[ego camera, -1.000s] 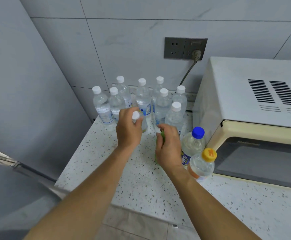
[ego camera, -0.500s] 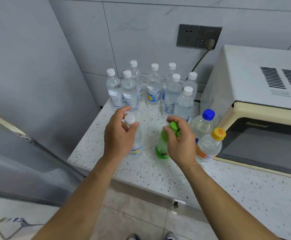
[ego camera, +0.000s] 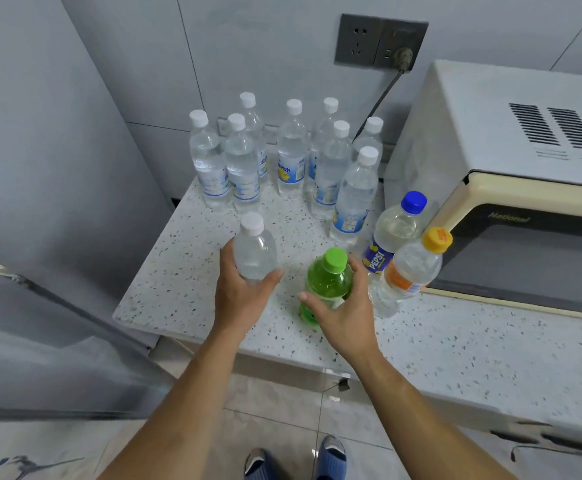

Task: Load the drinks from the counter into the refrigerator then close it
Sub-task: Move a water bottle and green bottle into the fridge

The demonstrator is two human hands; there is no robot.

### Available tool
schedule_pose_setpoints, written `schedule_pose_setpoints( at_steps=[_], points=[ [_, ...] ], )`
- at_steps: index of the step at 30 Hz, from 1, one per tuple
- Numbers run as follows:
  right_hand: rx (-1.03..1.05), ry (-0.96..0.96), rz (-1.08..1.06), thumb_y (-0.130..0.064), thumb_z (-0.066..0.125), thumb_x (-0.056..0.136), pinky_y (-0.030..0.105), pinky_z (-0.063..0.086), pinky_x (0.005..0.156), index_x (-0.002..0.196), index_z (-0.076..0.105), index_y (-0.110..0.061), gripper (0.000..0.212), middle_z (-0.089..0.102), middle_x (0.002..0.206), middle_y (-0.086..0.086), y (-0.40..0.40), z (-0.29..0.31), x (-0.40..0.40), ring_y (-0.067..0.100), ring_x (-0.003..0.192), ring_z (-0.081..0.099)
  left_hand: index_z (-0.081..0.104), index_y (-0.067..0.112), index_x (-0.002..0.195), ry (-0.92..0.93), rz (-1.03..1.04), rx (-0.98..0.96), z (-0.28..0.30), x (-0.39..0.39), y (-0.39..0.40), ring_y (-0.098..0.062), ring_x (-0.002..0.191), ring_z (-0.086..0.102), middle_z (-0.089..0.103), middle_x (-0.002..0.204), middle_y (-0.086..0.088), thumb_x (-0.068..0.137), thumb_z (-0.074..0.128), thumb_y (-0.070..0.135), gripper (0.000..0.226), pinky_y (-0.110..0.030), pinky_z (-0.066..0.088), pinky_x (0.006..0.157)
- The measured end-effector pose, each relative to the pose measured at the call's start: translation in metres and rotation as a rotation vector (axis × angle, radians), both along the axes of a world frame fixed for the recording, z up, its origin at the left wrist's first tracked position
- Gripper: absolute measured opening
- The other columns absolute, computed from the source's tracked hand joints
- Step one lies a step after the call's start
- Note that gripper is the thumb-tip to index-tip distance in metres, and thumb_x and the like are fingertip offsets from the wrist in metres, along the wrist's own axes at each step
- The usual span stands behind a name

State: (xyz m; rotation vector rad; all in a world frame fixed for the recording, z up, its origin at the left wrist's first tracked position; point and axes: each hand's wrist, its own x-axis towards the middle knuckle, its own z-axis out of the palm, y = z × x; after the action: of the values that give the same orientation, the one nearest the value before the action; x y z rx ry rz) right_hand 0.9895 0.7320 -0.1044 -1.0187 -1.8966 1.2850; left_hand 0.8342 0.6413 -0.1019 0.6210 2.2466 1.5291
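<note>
Left hand (ego camera: 244, 299) now lifts the clear bottle (ego camera: 255, 252) off the counter (ego camera: 178, 278); right hand (ego camera: 343, 313) grips green bottle (ego camera: 327, 278), pulled nearer the edge

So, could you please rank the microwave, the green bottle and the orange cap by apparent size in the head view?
1. microwave
2. green bottle, gripped by the right hand
3. orange cap

Both arms reach forward — left hand (ego camera: 244, 292) and right hand (ego camera: 343, 313) each curled around 1 bottle.
</note>
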Motion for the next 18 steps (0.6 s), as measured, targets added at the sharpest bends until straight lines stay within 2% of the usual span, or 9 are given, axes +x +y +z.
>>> schedule_pose_setpoints(
  at_steps=[2,4,6,9,12,14,16,18],
  points=[
    [-0.039,-0.006,-0.019,-0.040,0.089,0.068,0.025,0.049,0.097,0.134,0.045,-0.027,0.080,0.054,0.122,-0.027,-0.001,-0.007,0.003,-0.004,0.113,0.055,0.038,0.047,0.121,-0.073,0.000,-0.024,-0.014,0.000,0.001,0.007,0.092,0.055,0.054,0.106,0.028,0.065,0.083,0.049,0.073,-0.012,0.039,0.066],
    [-0.056,-0.007,-0.030,-0.033,0.089,0.070,0.028,0.052,0.096,0.127,0.050,-0.028,0.070,0.059,0.117,-0.020,-0.001,-0.010,0.004,-0.001,0.108,0.059,0.040,0.049,0.118,-0.105,0.003,-0.031,-0.026,0.001,0.000,0.009,0.093,0.056,0.057,0.106,0.027,0.064,0.083,0.053,0.069,-0.013,0.041,0.066],
    [-0.075,-0.012,-0.040,-0.031,0.088,0.071,0.027,0.052,0.093,0.125,0.049,-0.032,0.067,0.061,0.115,-0.019,-0.002,-0.011,0.003,-0.002,0.105,0.061,0.041,0.052,0.117,-0.112,0.002,-0.027,-0.032,0.001,-0.002,0.010,0.092,0.057,0.059,0.106,0.028,0.063,0.081,0.058,0.068,-0.014,0.042,0.066],
    [-0.094,-0.034,-0.071,-0.033,0.085,0.073,0.017,0.049,0.085,0.123,0.046,-0.040,0.064,0.061,0.108,-0.027,-0.006,-0.009,0.000,-0.012,0.099,0.058,0.040,0.058,0.112,-0.127,-0.007,-0.005,-0.032,0.004,-0.004,0.012,0.092,0.056,0.058,0.105,0.030,0.062,0.081,0.055,0.065,-0.014,0.042,0.067],
    [-0.105,-0.020,-0.096,-0.031,0.084,0.074,0.016,0.048,0.084,0.125,0.050,-0.033,0.062,0.062,0.108,-0.024,-0.012,-0.010,0.002,-0.011,0.098,0.058,0.041,0.057,0.112,-0.140,-0.027,0.020,-0.029,0.010,-0.011,0.010,0.097,0.055,0.058,0.108,0.028,0.064,0.083,0.048,0.065,-0.016,0.043,0.071],
    [-0.119,-0.002,-0.073,-0.028,0.085,0.074,0.020,0.051,0.087,0.129,0.051,-0.029,0.064,0.063,0.110,-0.020,-0.017,-0.009,0.008,-0.005,0.101,0.060,0.045,0.049,0.116,-0.147,-0.033,0.025,-0.027,0.018,-0.021,0.007,0.099,0.055,0.059,0.110,0.024,0.065,0.083,0.047,0.064,-0.018,0.044,0.073],
    [-0.135,0.022,-0.032,-0.024,0.085,0.074,0.023,0.052,0.089,0.130,0.052,-0.026,0.065,0.063,0.108,-0.023,-0.021,-0.008,0.017,-0.002,0.102,0.061,0.047,0.044,0.123,-0.168,-0.035,0.022,-0.025,0.030,-0.036,0.006,0.100,0.057,0.060,0.112,0.023,0.066,0.083,0.048,0.068,-0.018,0.045,0.074],
    [-0.147,0.039,-0.007,-0.021,0.086,0.074,0.020,0.051,0.088,0.130,0.053,-0.025,0.065,0.063,0.107,-0.025,-0.027,-0.007,0.028,-0.004,0.101,0.061,0.048,0.052,0.117,-0.184,-0.038,0.017,-0.023,0.046,-0.056,0.014,0.095,0.059,0.062,0.107,0.028,0.063,0.081,0.052,0.062,-0.013,0.044,0.070]
  ],
)
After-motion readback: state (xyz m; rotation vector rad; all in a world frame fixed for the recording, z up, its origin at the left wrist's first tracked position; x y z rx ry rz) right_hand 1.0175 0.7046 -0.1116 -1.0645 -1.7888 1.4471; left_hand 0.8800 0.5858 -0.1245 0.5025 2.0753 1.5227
